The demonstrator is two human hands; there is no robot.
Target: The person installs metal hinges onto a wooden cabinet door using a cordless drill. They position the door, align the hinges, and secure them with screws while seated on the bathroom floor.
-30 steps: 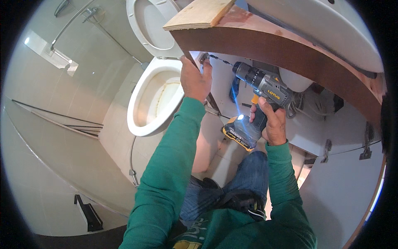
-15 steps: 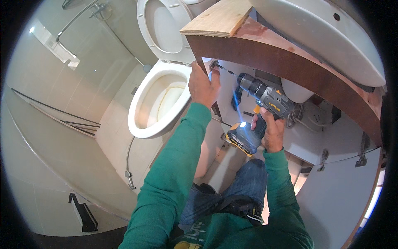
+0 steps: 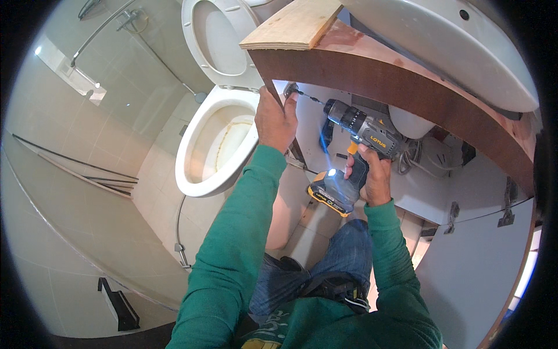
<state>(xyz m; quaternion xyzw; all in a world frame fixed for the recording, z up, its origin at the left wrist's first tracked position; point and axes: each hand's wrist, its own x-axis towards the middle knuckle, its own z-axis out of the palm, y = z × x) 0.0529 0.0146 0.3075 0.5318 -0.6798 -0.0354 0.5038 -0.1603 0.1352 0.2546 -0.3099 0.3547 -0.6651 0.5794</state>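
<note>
In my right hand (image 3: 376,175) is a grey and black cordless drill (image 3: 361,127) with a yellow trigger and a lit lamp above its battery. Its long bit (image 3: 311,98) points left, the tip meeting a small metal hinge (image 3: 290,89) inside the cabinet's left edge. My left hand (image 3: 276,121) closes around that side panel, its thumb against the hinge. The fingers on the panel's outer side are partly hidden. Above both hands runs the cabinet's curved brown front rail (image 3: 395,75).
A plywood piece (image 3: 293,24) lies on the cabinet top beside the white basin (image 3: 447,46). The toilet (image 3: 186,160) stands close to my left forearm, lid raised. At right hangs an open cabinet door (image 3: 476,267) with hinges. Hoses and cables (image 3: 414,157) lie inside the cabinet.
The whole view has shifted slightly, so things sit a little further left and higher. Both hands keep their holds, and the drill bit stays at the hinge.
</note>
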